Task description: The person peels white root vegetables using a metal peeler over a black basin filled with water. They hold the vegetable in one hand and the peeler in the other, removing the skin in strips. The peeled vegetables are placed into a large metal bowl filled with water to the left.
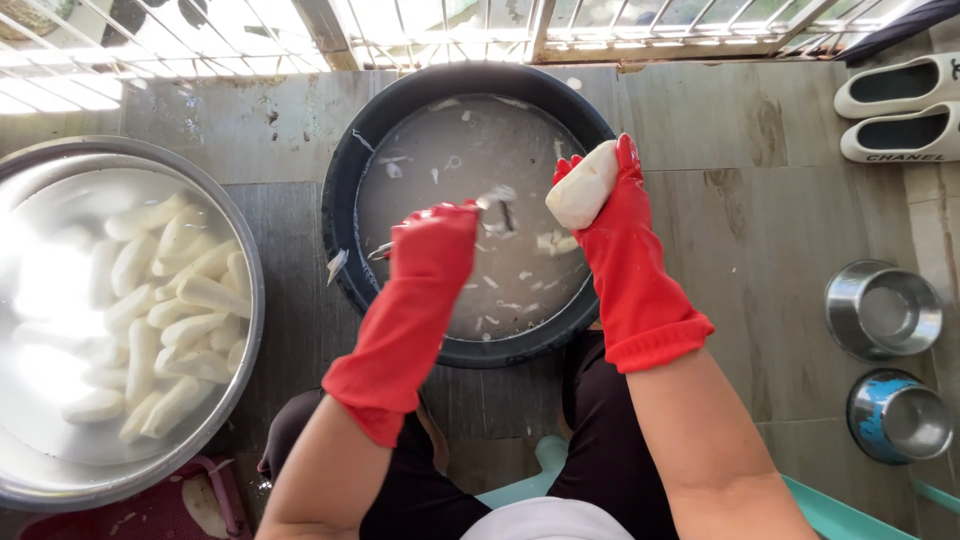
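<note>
Nearest the camera: person's knees in dark trousers [600, 440], seated on a teal plastic stool [850, 510] over the grey tiled floor [780, 200].

Left hand [435, 240] in a long red rubber glove: fingers curled tight around the handle of a small metal peeler [495, 205], blade end sticking out toward the right hand. Hand sits over the near-left part of the basin.

Right hand [605, 190], same kind of red glove: fingers wrapped round the back of a peeled white root piece [582, 185], pale and blunt-ended, tilted, held above the right edge of the basin. Only the fingertips show past the root; thumb position can't be made out.

Peeler tip and root are near each other, not touching.

Below both hands: round black plastic basin [345, 200] filled with cloudy grey water [450, 150], white peel scraps floating in it.

Left of the basin, just beside it: large round steel bowl [250, 290] with water and a heap of peeled white roots [170, 310]. Strong glare on its left half.

Right side, well apart from the basin: two small steel bowls [885, 310], one with a blue outer wall [865, 415].

Far right corner: pair of white slippers [895, 105]. Far edge: metal window grille [450, 25], bright light behind it.
</note>
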